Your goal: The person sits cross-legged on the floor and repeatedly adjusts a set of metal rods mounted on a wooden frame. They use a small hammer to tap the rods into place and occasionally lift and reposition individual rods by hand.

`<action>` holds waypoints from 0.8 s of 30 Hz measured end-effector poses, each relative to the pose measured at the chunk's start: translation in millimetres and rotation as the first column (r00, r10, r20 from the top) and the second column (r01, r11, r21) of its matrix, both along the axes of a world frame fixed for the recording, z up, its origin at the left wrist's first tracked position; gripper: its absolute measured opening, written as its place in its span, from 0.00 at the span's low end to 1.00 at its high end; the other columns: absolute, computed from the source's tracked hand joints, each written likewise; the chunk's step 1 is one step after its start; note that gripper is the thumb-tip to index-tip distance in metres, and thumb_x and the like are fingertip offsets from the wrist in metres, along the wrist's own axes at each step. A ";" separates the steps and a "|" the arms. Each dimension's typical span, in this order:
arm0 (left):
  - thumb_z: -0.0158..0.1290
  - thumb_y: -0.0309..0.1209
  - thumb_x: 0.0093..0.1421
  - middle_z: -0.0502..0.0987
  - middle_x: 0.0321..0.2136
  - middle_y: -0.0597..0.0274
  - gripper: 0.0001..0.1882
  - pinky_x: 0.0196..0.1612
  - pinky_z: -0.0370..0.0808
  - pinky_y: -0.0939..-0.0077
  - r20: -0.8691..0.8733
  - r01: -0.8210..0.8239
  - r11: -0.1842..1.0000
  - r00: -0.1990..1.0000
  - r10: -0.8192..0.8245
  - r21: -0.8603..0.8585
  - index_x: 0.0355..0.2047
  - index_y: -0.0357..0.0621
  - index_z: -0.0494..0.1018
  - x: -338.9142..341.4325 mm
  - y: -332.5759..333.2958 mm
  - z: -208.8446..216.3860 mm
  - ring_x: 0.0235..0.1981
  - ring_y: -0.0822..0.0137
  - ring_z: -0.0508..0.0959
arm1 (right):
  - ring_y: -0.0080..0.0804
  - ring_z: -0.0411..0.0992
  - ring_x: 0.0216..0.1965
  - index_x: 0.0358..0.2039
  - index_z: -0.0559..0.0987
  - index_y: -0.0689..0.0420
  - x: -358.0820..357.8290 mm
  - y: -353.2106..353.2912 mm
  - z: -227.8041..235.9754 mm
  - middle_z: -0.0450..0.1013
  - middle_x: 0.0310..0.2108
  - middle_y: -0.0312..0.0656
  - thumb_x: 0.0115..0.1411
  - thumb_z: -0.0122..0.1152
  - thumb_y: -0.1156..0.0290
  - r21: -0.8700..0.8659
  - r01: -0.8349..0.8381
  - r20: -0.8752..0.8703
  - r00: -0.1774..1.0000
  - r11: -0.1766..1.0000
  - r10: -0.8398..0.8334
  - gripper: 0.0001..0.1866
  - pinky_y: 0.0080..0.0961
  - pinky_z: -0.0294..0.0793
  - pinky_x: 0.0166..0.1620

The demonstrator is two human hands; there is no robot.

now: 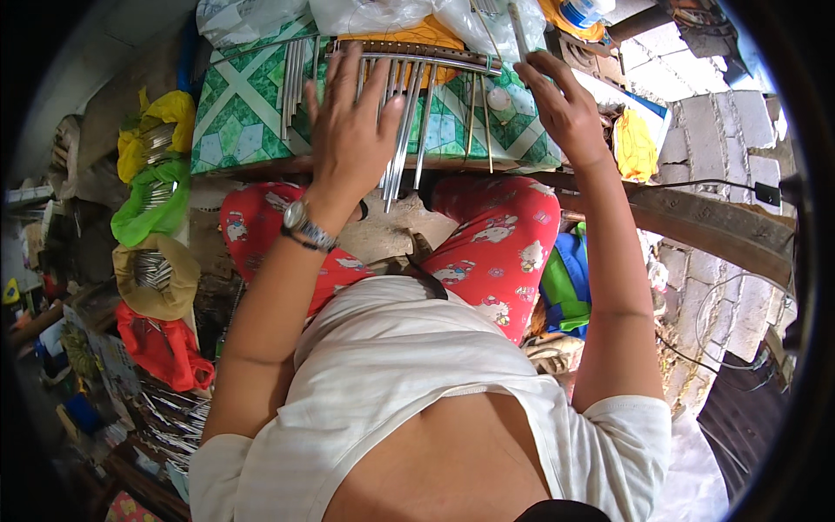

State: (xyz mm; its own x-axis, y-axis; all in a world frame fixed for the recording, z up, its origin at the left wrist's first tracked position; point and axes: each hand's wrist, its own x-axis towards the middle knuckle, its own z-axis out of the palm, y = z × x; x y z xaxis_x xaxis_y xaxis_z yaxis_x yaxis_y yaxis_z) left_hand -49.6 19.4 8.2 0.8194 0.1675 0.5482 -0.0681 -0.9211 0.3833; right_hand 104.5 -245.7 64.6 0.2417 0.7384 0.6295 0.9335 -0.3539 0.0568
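Metal tubes (407,130) near left hand (352,122); blue-labelled container (581,12).

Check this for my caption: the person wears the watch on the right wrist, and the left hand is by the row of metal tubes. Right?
Not quite: the head view shows the watch on the left wrist, not the right. The left hand is by the row of metal tubes, as you say.

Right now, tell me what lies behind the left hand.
Past the edges of the left hand show silver tubes and green patterned cloth. Whatever sits directly behind its palm and fingers is covered and cannot be seen.
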 end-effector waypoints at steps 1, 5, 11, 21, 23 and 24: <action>0.51 0.43 0.70 0.60 0.70 0.49 0.26 0.70 0.51 0.33 -0.011 0.000 1.000 1.000 -0.001 -0.021 0.64 0.46 0.71 -11.0 4.9 0.3 0.72 0.47 0.58 | 0.42 0.80 0.41 0.52 0.81 0.52 10.0 -0.5 -5.6 0.76 0.49 0.42 0.54 0.63 0.85 -0.016 0.004 0.027 1.000 1.000 -0.003 0.24 0.33 0.83 0.41; 0.52 0.40 0.70 0.62 0.69 0.51 0.22 0.69 0.52 0.32 -0.037 -0.010 0.997 0.999 0.007 -0.078 0.61 0.46 0.74 -47.8 15.5 -3.2 0.70 0.46 0.60 | 0.40 0.80 0.40 0.53 0.80 0.50 35.9 -0.9 -29.2 0.76 0.51 0.38 0.51 0.62 0.83 -0.060 0.043 0.034 0.999 0.997 -0.041 0.27 0.32 0.83 0.41; 0.52 0.38 0.71 0.64 0.68 0.48 0.22 0.71 0.55 0.49 -0.136 -0.045 0.996 0.990 0.035 -0.071 0.62 0.43 0.73 -75.9 14.5 -11.3 0.69 0.47 0.63 | 0.48 0.80 0.40 0.51 0.81 0.51 46.8 -2.0 -51.3 0.76 0.52 0.41 0.50 0.61 0.83 -0.052 0.019 -0.145 0.989 0.998 -0.026 0.26 0.38 0.83 0.45; 0.53 0.39 0.70 0.64 0.68 0.54 0.20 0.69 0.50 0.28 -0.078 -0.018 0.990 0.997 0.007 -0.140 0.60 0.49 0.76 -74.4 9.5 -16.3 0.70 0.48 0.62 | 0.49 0.81 0.34 0.35 0.83 0.64 53.1 27.1 -31.8 0.81 0.29 0.56 0.57 0.71 0.54 0.050 0.643 -0.788 0.495 0.764 -0.365 0.22 0.40 0.79 0.41; 0.53 0.38 0.70 0.65 0.68 0.54 0.20 0.69 0.50 0.29 -0.067 -0.015 0.990 0.998 0.006 -0.139 0.60 0.49 0.76 -74.1 8.7 -14.1 0.70 0.48 0.63 | 0.48 0.82 0.33 0.37 0.82 0.63 56.5 36.9 -28.1 0.81 0.29 0.57 0.55 0.73 0.54 -0.008 0.641 -0.774 0.482 0.768 -0.410 0.23 0.39 0.79 0.40; 0.53 0.38 0.70 0.65 0.68 0.54 0.20 0.69 0.50 0.29 -0.062 -0.010 0.991 0.998 0.002 -0.136 0.60 0.49 0.76 -74.1 8.9 -12.6 0.70 0.48 0.63 | 0.48 0.82 0.33 0.37 0.82 0.63 57.7 41.9 -27.5 0.81 0.29 0.57 0.54 0.74 0.54 -0.036 0.639 -0.765 0.477 0.768 -0.433 0.24 0.39 0.80 0.40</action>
